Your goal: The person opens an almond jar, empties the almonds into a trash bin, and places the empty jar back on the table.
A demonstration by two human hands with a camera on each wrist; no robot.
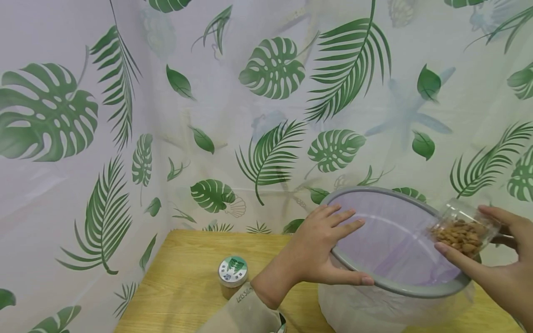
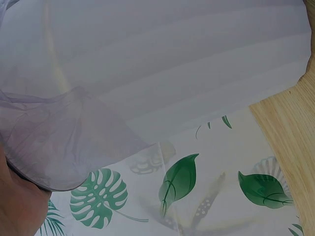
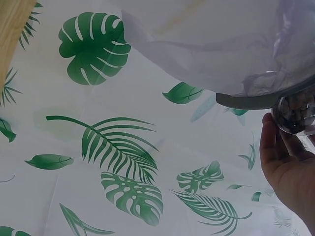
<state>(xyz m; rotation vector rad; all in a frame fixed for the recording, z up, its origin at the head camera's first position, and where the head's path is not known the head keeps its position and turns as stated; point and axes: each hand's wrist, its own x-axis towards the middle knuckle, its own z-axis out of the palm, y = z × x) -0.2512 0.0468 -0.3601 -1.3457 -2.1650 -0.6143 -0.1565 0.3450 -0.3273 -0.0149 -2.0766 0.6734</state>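
Note:
In the head view, my right hand grips a clear jar of almonds between thumb and fingers. The jar lies tilted, its open end toward the bin's right rim, and almonds have gathered along its lower side. My left hand rests across the left rim of the trash bin, fingers fairly straight and spread, thumb along the front edge. The bin has a grey ring and a thin purple liner bag. In the right wrist view, the jar is dark beneath the rim.
A second jar with a printed lid stands on the wooden table, left of the left forearm. Part of another round printed object shows under the left sleeve. A leaf-patterned sheet hangs behind and at the left.

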